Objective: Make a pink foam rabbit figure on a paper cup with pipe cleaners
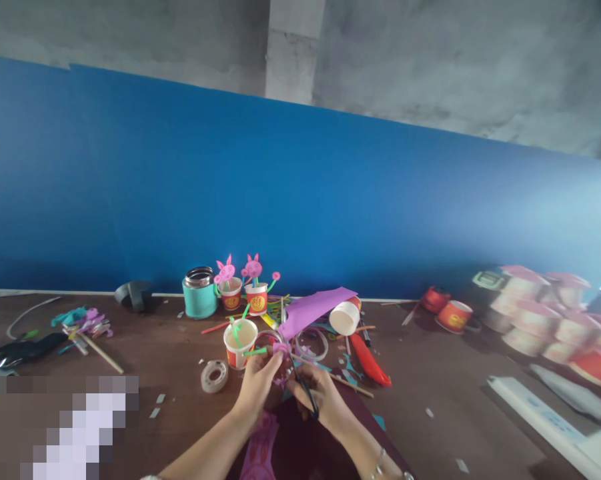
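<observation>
Between the thumb and fingers of my left hand (259, 381) is a small piece of pink paper (281, 347). My right hand (323, 395) grips dark-handled scissors (307, 392), their blades pointing up toward the paper. Just beyond both hands lies a large purple paper sheet (317, 310). A paper cup with green strips in it (240, 343) stands left of my left hand, near a roll of clear tape (215, 377). Pink paper with drawn shapes (259, 450) lies below my forearms, on a dark sheet (305, 443).
Two cups bearing pink pig figures (257, 300) stand by a turquoise jar (200, 297) at the back. A tipped cup (345, 317) and a red balloon-like item (370, 362) lie right of centre. Stacked cups (535, 320) fill the far right. Another person's sleeve is blurred lower left.
</observation>
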Motion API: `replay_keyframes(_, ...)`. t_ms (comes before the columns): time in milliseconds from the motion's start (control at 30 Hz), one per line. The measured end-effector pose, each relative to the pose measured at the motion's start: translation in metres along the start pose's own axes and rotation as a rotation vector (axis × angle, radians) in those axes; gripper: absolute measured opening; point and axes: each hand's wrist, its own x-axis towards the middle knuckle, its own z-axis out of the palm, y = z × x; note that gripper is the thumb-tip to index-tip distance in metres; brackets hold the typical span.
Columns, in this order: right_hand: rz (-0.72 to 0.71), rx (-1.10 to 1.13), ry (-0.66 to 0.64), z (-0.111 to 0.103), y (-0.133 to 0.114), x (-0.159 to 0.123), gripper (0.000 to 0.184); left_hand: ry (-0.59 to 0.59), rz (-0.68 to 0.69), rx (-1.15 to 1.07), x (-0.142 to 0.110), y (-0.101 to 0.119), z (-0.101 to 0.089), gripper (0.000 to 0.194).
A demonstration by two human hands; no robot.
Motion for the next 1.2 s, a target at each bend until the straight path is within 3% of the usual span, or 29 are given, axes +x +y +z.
replay_keyframes(233, -0.011, -0.013, -0.015, 0.0004, 0.0031, 0.0029, 0.043, -0.037, -0.029, -0.023, 0.0013, -0.0028, -0.0025, 0.037)
replay_keyframes(1200, 0.035, -0.054, -0.017, -0.0008, -0.0042, -0.0022, 0.046, 0.031, -0.035, -0.043, -0.0030, 0.0004, 0.0028, 0.038)
